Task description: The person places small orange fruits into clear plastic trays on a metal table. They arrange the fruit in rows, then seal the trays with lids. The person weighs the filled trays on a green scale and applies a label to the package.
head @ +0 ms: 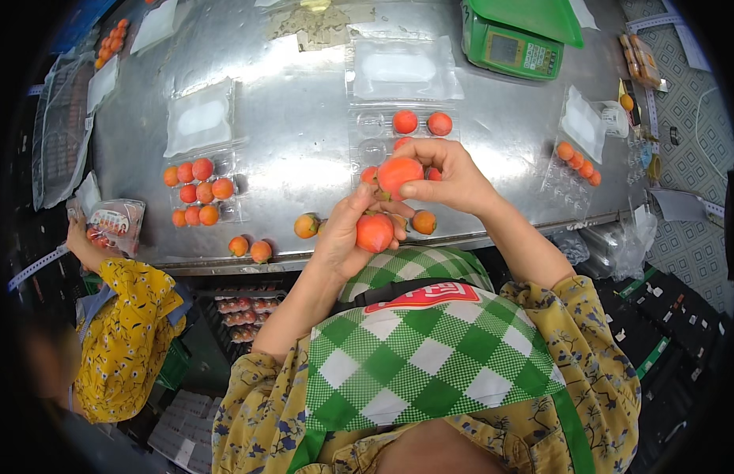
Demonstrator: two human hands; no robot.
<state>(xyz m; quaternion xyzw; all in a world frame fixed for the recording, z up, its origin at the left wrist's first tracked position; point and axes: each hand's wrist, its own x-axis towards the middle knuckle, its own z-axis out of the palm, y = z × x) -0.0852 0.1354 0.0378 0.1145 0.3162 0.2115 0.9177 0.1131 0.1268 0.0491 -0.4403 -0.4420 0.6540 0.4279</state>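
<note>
Between thumb and fingers my right hand (pixel 447 172) grips a red-orange persimmon (pixel 400 175), its leafy calyx turned towards my other hand. Just below it, my left hand (pixel 349 231) holds a second persimmon (pixel 375 231) in its curled fingers. Beyond both hands lies an open clear plastic tray (pixel 371 125) with round hollows; persimmons (pixel 405 121) sit in some, and my hands partly hide the rest. The tray's lid side holds a white pad (pixel 402 68). Loose orange persimmons (pixel 424 222) lie on both sides of my hands near the table edge.
The steel table (pixel 290 118) carries a filled tray (pixel 229 163) at left and a partly filled one (pixel 556 186) at right. A green scale (pixel 512 50) stands at the back right. At far left a person in a yellow sleeve (pixel 135 290) touches a packed clear box (pixel 129 216).
</note>
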